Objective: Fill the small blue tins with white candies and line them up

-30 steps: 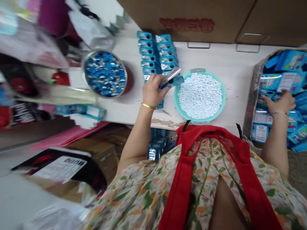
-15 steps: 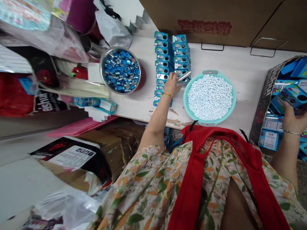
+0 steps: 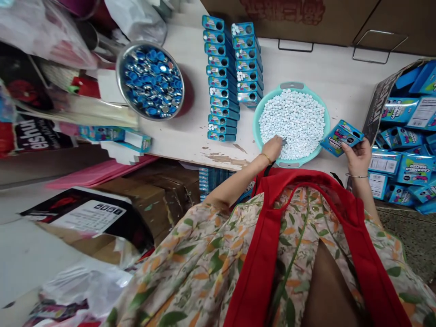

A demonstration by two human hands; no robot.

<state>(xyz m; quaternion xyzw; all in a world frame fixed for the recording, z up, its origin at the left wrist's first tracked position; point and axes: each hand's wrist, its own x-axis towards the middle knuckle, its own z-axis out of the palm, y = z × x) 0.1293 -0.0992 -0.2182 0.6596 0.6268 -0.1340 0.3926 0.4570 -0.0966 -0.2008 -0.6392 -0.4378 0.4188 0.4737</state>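
Observation:
My left hand is at the near left rim of a turquoise basin, its fingers closed on a small metal scoop whose end is down in the white candy pellets. Most of the scoop is hidden by the fingers and the pellets. To the right of the basin, my right hand grips a blue candy box, tilted, its printed face toward me. Two rows of blue boxes stand left of the basin, round holes on top; white pellets show on some tops.
A steel bowl of blue and silver caps stands at the left. On the right is an open carton full of blue boxes. A large brown carton with wire handles borders the back. Bags and cartons crowd the left.
My left hand has moved from the box rows to the basin with the scoop. My right hand has come left out of the carton, bringing a blue box beside the basin.

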